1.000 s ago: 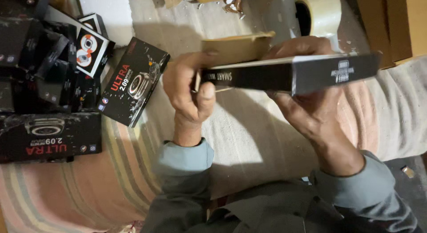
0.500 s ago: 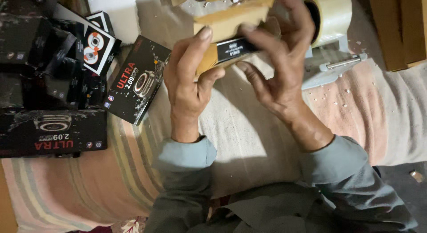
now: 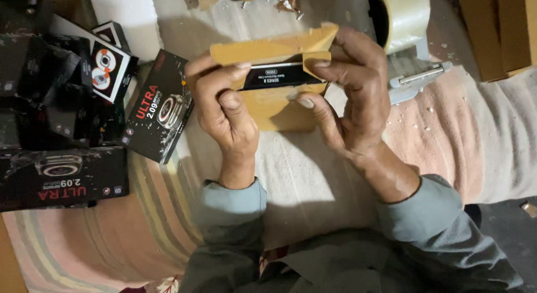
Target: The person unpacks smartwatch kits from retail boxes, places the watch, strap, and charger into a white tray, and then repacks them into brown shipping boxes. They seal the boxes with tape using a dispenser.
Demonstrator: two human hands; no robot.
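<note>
Tape roll (image 3: 405, 16) cut off at top.

A slim box (image 3: 282, 77) was held inside a cardboard sleeve (image 3: 268, 49) between both hands, above a blanket (image 3: 313, 175). Product boxes (image 3: 159, 108) were piled to its left. A tape dispenser (image 3: 405, 30) was set behind it to the right.

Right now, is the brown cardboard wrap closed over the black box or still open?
Still open. The brown cardboard wrap covers the black box above and below only; its dark face shows between the left hand and right hand.
</note>
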